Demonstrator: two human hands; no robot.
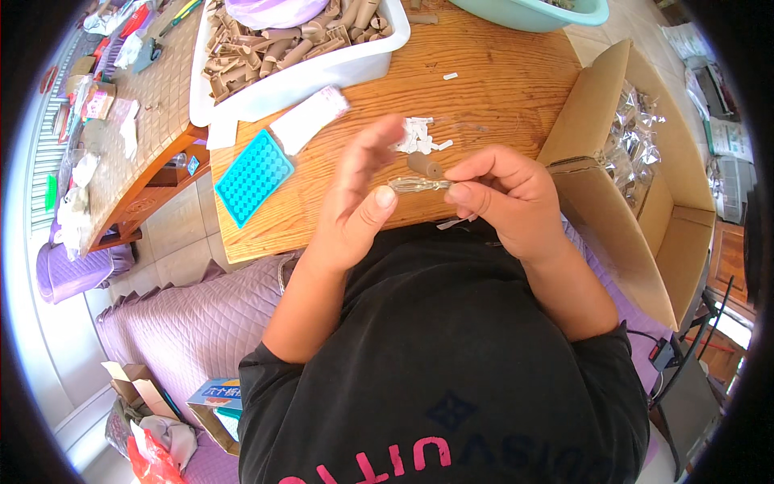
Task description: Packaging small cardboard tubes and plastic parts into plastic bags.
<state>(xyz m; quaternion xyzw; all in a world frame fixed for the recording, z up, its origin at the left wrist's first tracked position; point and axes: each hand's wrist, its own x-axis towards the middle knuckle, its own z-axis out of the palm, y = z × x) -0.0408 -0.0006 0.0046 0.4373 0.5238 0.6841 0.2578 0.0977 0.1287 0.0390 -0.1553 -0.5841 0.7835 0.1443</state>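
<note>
My right hand [508, 194] pinches one end of a small looped bundle of thin, clear-looking wire [415, 185] between thumb and fingertips. The bundle lies level above the table's near edge. At its other end is my left hand [355, 198], open, with the fingers raised and a little blurred. Its thumb is close to the loops; I cannot tell whether it touches them. Just behind the bundle is a brown plastic cylinder piece [422, 165]. Farther back lies a small heap of white slips [417, 137].
A white tub [339, 74] of brown plastic parts stands at the back left. A blue dimpled tray [254, 175] and a whitish packet [309, 121] lie left. On the right is an open cardboard box [584, 109] with clear-wrapped bundles [633, 133]. A pale green basin [536, 14] sits far back.
</note>
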